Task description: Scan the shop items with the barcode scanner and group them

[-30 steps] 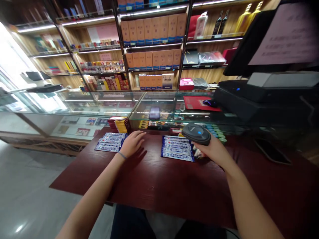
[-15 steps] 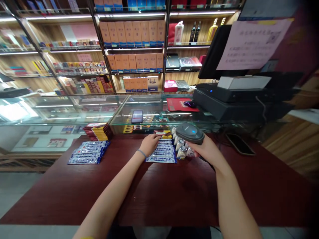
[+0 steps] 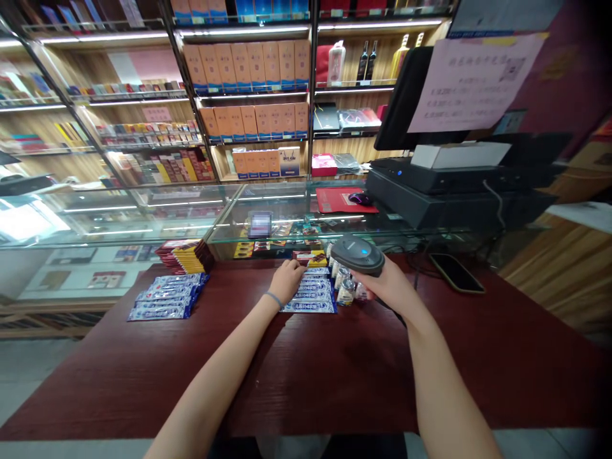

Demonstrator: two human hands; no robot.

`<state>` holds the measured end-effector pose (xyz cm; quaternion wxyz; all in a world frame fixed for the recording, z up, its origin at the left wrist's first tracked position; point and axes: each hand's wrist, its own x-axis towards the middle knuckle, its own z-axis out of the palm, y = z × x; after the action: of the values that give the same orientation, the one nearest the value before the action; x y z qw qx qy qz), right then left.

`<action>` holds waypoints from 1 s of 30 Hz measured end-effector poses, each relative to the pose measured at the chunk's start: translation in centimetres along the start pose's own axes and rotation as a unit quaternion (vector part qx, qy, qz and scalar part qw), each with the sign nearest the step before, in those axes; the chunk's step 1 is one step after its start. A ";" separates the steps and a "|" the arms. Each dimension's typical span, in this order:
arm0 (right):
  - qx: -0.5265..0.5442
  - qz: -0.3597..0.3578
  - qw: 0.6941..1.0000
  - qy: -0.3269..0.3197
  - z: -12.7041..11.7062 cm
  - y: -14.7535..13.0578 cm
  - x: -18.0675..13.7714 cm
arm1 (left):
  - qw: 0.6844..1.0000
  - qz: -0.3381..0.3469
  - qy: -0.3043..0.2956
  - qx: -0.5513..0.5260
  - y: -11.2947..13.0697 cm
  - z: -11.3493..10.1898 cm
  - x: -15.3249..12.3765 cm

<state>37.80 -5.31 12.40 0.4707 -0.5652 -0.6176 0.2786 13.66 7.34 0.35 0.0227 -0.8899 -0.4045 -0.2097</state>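
Observation:
My right hand (image 3: 394,287) grips a dark grey handheld barcode scanner (image 3: 357,254), its head facing left above the small cans. My left hand (image 3: 287,282) holds nothing I can see; its slightly bent fingers lie at the left ends of the blue-and-white packets (image 3: 313,296). Just beyond the fingertips is a red-and-yellow chocolate box (image 3: 310,257). Below the scanner, small cans (image 3: 346,293) stand in rows beside the packets, partly hidden by it and my right hand.
To the left lie more blue-and-white packets (image 3: 165,297), with stacked red and yellow boxes (image 3: 185,256) behind. A phone (image 3: 458,273) rests at the right of the dark red table (image 3: 306,370). Behind are a glass counter (image 3: 282,197), a mouse (image 3: 360,199) and a monitor (image 3: 406,99).
My left fingers have drawn back from the chocolate box, which now shows more fully. The scanner stays over the cans, and the view has shifted slightly.

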 end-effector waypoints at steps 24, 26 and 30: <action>-0.089 -0.062 0.985 -0.133 11.1 0.3 -2.1 | 0.630 -0.369 0.113 -0.673 -7.4 -7.7 -11.7; -0.107 -0.074 0.982 -0.140 11.5 0.7 -2.2 | 0.633 -0.365 0.111 -0.674 -7.4 -7.5 -11.5; -0.119 -0.100 0.976 -0.152 11.7 1.3 -2.2 | 0.641 -0.359 0.118 -0.668 -7.4 -7.2 -11.4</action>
<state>27.70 -4.93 6.03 0.3260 -0.5033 -0.7643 0.2375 -0.98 2.72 1.48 -0.6078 -0.4155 -0.4354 -0.5180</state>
